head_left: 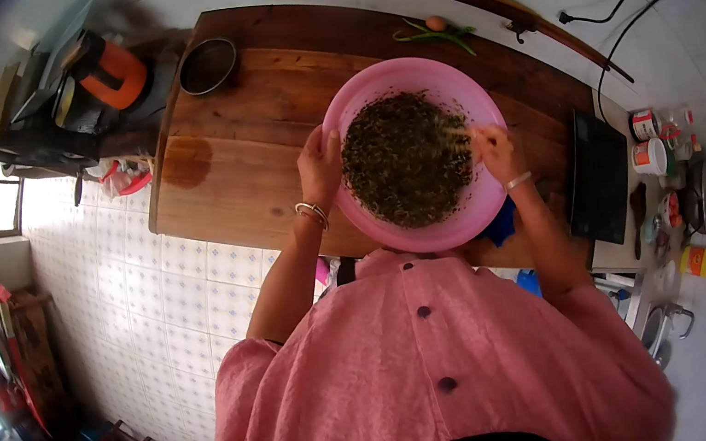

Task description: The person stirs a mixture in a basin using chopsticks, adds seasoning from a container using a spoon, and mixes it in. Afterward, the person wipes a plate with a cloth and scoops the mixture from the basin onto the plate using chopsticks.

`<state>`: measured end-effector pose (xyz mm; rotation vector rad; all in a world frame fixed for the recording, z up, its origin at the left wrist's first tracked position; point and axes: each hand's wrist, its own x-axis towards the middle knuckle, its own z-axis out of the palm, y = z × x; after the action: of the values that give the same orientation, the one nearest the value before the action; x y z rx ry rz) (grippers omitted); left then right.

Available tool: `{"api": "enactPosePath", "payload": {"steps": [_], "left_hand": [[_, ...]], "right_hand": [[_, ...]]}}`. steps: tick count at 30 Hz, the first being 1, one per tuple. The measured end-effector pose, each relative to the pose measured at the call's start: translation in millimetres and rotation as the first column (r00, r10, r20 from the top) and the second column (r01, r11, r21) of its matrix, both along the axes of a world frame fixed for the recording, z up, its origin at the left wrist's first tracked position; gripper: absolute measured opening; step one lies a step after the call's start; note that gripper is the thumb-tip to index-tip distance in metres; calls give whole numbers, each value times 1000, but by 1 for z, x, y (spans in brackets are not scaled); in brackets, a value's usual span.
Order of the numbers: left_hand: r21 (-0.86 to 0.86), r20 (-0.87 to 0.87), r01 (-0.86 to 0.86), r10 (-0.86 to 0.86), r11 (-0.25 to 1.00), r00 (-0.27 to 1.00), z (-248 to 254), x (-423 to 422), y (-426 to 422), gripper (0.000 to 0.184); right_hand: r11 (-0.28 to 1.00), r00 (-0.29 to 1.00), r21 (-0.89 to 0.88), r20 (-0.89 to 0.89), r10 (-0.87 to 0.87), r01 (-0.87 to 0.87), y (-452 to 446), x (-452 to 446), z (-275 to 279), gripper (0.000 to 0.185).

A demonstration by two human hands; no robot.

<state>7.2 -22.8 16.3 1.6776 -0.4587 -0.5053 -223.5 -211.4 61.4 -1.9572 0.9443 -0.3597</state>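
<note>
A large pink basin (403, 70) rests at the front edge of the wooden table, close against my shirt. It holds a dark green, finely chopped mixture (404, 160) with pale bits through it. My left hand (322, 168) grips the basin's left rim, thumb along the edge, with a bracelet on the wrist. Over the right side of the basin, my right hand (498, 149) is closed around light wooden chopsticks (456, 133), their tips down in the mixture. The fingers of this hand are slightly blurred.
A round dark metal pan (208, 65) sits at the table's back left. Green peppers (439, 35) and an egg (436, 22) lie near the wall. An orange kettle (111, 71) stands left. At right are a black flat panel (598, 175), jars (649, 157) and a black cable (621, 35).
</note>
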Motion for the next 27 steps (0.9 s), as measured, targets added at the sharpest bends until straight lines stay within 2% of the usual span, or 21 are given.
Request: {"api": "enactPosePath", "payload": {"steps": [2,4,5,6,7,8,9,11,12,14,15,16,18,20,22,25,27], "left_hand": [[15,48,18,-19,1000,999,5,0,1,33],[25,97,19,-21,1000,995,9,-1,-1,34],[50,69,18,-21,999,997,9,0,0,34],[78,39,18,-21,997,999,9,0,1,33],[79,40,16,-19,997,999,7,1,1,33],[55,56,9,-12,998,998,4,1,1,33],[31,71,5,-7,1000,997,0,1,0,33],[12,90,-2,1,1000,996,-9,1,-2,33],[-7,111,-10,10,1000,994,-11,1,-2,33],[28,95,5,-8,1000,995,1,0,-2,33],[63,80,15,-20,998,997,6,0,0,33],[63,81,10,-15,998,997,1,0,0,33],[-12,55,6,-6,1000,998,-13,2,-1,33],[-15,60,-6,7,1000,998,-3,0,-1,33],[-13,56,-15,16,1000,998,2,-1,2,34],[-4,92,-7,7,1000,996,1,0,1,34],[44,101,-11,6,999,995,1,0,-1,35]], "right_hand": [[973,973,-88,108,-202,211,-10,25,-20,21],[967,991,-252,134,-12,46,11,54,-11,18],[919,990,-389,96,102,-57,26,64,-9,15],[942,978,-306,111,177,-136,49,70,10,13],[841,919,-448,99,383,-302,58,72,16,12],[889,914,-332,146,379,-316,70,75,21,13],[889,914,-332,145,379,-316,69,79,19,13],[753,823,-418,20,567,-509,57,87,16,16],[808,843,-327,57,534,-490,46,94,20,19],[909,906,-93,-174,386,-406,17,110,38,22],[961,962,-46,-33,270,-271,-5,111,20,24],[984,984,32,19,177,-178,-32,110,7,24],[992,995,115,91,39,-50,-63,90,16,23],[989,992,-127,87,92,-80,-83,50,15,24],[996,996,-65,67,-55,60,-76,12,17,23],[987,988,-46,27,-155,156,-42,-29,15,23],[971,970,135,118,-212,195,-24,-40,20,23]]}}
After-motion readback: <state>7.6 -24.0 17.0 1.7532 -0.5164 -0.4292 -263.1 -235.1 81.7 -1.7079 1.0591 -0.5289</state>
